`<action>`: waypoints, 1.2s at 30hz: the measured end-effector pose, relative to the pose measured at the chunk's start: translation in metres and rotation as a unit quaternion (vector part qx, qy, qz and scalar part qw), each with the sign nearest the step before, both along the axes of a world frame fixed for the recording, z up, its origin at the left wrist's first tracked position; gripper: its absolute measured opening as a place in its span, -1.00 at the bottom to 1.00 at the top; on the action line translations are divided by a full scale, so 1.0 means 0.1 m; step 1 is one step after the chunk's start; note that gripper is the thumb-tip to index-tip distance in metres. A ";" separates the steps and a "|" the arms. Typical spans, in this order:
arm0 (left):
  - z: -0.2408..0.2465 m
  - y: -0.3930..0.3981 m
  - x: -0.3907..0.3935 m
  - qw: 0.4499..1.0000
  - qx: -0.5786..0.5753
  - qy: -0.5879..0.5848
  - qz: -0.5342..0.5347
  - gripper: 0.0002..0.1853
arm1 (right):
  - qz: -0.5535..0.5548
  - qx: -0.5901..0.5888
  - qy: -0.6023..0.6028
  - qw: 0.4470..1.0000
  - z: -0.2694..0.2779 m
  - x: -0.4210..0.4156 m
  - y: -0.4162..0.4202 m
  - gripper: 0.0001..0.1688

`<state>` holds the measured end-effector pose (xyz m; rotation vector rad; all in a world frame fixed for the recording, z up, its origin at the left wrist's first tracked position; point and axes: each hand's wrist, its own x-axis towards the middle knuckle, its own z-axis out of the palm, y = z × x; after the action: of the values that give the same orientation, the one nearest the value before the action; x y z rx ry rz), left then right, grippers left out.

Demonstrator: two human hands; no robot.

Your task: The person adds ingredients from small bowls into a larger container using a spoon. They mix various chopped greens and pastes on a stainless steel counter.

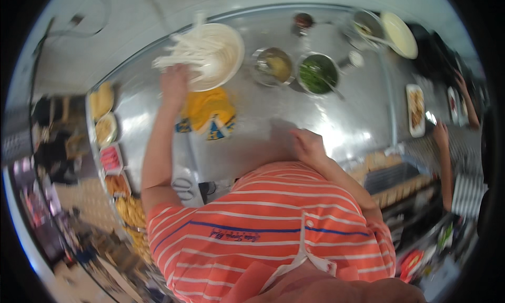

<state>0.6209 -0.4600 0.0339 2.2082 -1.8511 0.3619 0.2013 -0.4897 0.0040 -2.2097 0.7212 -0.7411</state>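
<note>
My left hand (174,80) is at the near left rim of a large white bowl (232,54) heaped with white sticks (197,48), which look like bundled chopsticks or strips. Its fingers are blurred against the sticks, so whether they grip any cannot be told. A yellow cloth (209,108) with a blue patterned edge lies just below the bowl. My right hand (309,145) is loosely curled in front of my body, above the steel table's near edge, with nothing visible in it. Right of the bowl stand a metal bowl of yellowish food (276,66) and one of chopped greens (318,73) with a spoon.
Along the left edge of the steel table (252,121) stand yellow food (101,100) and trays of pink (111,158) and orange-brown food (117,184). At the back are a small dark-red jar (303,21) and a pot (367,25). Another person's hands work near a long white dish (416,110) at right.
</note>
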 end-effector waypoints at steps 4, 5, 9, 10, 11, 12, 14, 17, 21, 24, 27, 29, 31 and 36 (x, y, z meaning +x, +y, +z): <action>-0.06 -0.33 0.22 0.982 0.110 -0.151 -0.007 -0.81 | -0.075 -0.007 0.048 0.996 0.18 -0.05 -0.11 -0.63; -0.10 -0.38 0.29 0.979 0.123 -0.165 -0.005 -0.82 | -0.100 -0.019 0.050 0.993 0.19 -0.08 -0.14 -0.63; 0.03 -0.37 0.47 0.977 0.144 -0.144 -0.054 -0.86 | -0.244 -0.026 0.070 0.967 0.31 -0.29 -0.32 -0.71; 0.15 -0.39 0.40 0.982 0.151 -0.113 -0.028 -0.87 | -0.247 -0.051 0.075 0.965 0.30 -0.29 -0.33 -0.71; 0.31 -0.40 0.34 0.984 0.158 -0.081 -0.001 -0.86 | -0.236 -0.068 0.083 0.966 0.30 -0.26 -0.37 -0.70; 0.44 -0.36 0.26 0.983 0.171 -0.056 0.026 -0.86 | -0.226 -0.077 0.087 0.967 0.31 -0.16 -0.38 -0.69; 0.58 -0.38 0.01 0.994 0.095 0.046 0.042 -0.85 | -0.196 -0.132 0.061 0.970 0.30 0.12 -0.44 -0.66; 0.57 -0.47 -0.61 0.948 0.022 0.313 0.047 -0.74 | -0.120 -0.060 0.152 0.979 0.28 0.61 -0.58 -0.51; -0.17 -0.47 -1.34 0.949 -0.007 0.313 0.036 -0.55 | -0.120 -0.082 0.250 0.957 0.16 1.13 -0.80 -0.61; -0.59 -0.66 -1.51 0.955 -0.069 0.287 0.041 -0.56 | -0.095 -0.099 0.275 0.952 0.12 1.23 -0.88 -0.67; -0.61 -0.82 -1.66 0.927 -0.103 0.357 0.039 -0.69 | -0.082 0.019 0.270 0.959 0.29 1.12 -0.93 -0.75; -0.63 -0.77 -1.68 0.908 -0.126 0.390 0.090 -0.75 | -0.140 0.125 0.277 0.942 0.31 1.13 -0.93 -0.78; -0.81 -0.67 -1.71 0.865 -0.170 0.461 0.101 -0.71 | -0.119 0.159 0.226 0.954 -0.06 1.07 -1.01 -0.74; -0.49 -0.29 -2.14 0.675 -0.047 0.720 0.155 -0.56 | -0.126 0.138 0.157 0.970 0.23 0.70 -0.84 -0.74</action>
<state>0.4066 -0.4893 -0.0149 1.6350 -0.5174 -0.9741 0.2712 -0.5732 0.0267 -2.0196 1.2032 -0.3798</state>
